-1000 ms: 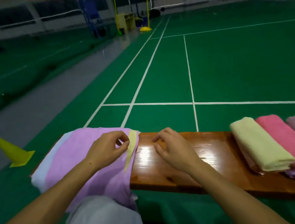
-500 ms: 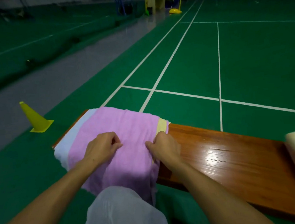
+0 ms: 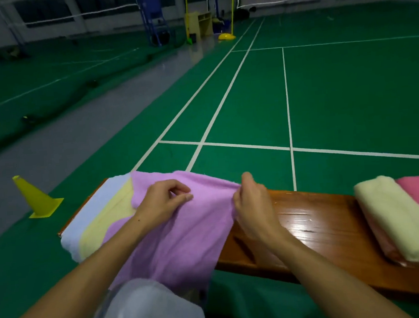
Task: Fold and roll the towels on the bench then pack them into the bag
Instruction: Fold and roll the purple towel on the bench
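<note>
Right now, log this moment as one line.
left hand grips purple towel | right hand pinches its edge | bench | folding

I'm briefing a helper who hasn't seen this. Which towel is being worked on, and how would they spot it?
Find the long wooden bench on the green court. At its left end lies a stack of unfolded towels; the top lilac towel is it, pinched by left hand and right hand. Unlike the folded towels at right, it lies spread out.

A yellow cone (image 3: 37,198) stands on the green court floor (image 3: 348,92) at about nine o'clock, beside a grey walkway (image 3: 52,151). White court lines (image 3: 288,117) cross the floor toward twelve o'clock. Far off near twelve o'clock stand a yellow cabinet (image 3: 198,23), a blue frame (image 3: 153,20) and a yellow post base (image 3: 226,36). A net (image 3: 79,14) stretches at eleven o'clock.
</note>
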{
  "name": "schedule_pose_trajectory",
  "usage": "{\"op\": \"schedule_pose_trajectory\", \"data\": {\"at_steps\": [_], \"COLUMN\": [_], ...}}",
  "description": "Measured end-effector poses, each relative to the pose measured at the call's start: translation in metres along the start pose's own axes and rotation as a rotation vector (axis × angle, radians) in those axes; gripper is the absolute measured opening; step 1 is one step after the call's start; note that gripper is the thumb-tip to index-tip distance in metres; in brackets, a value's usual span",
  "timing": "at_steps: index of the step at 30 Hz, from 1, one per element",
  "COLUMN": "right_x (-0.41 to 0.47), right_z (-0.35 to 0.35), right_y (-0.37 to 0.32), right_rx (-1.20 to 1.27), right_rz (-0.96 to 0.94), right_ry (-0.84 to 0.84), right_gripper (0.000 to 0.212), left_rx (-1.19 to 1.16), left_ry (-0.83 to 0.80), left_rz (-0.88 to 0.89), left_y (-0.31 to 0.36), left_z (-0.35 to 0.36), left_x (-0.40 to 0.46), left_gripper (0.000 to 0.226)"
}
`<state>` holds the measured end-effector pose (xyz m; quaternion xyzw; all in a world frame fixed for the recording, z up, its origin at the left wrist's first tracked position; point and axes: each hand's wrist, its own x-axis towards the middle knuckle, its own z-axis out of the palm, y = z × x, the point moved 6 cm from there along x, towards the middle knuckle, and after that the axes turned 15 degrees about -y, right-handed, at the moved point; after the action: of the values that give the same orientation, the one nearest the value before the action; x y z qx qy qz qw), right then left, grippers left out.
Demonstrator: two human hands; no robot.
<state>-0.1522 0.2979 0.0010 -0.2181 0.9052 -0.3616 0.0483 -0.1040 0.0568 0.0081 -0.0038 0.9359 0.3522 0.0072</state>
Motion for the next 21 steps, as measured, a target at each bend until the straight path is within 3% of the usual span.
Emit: {"op": "schedule_pose_trajectory", "data": {"at_steps": [6, 13, 16, 21], "right_x": [-0.031, -0.058, -0.055, -0.058], "right_z": [-0.095, -0.121, -0.119, -0.116], "right_y": [0.084, 0.190, 0.212, 0.227], "right_rx": [-0.048, 0.042, 0.183, 0.237], "right_rz": [0.089, 0.263, 0.332, 0.377], "right_ry": [0.114, 0.063, 0.075, 0.092], "right_gripper": [0.021, 0.029, 0.030, 0.013], "left_rx": [-0.061, 0.042, 0.215, 0.212], "left_ry": [-0.156, -0.316, -0.298, -0.287], "left_rz": [0.136, 0.037, 0.029, 0.007], "left_y": [0.087, 0.100, 0.111, 0.095], "left_z": [0.092, 0.208, 0.222, 0.201], "left_x": [0.047, 0.065, 0.065, 0.070], "left_gripper": [0.007, 0.011, 0.020, 0.009]}}
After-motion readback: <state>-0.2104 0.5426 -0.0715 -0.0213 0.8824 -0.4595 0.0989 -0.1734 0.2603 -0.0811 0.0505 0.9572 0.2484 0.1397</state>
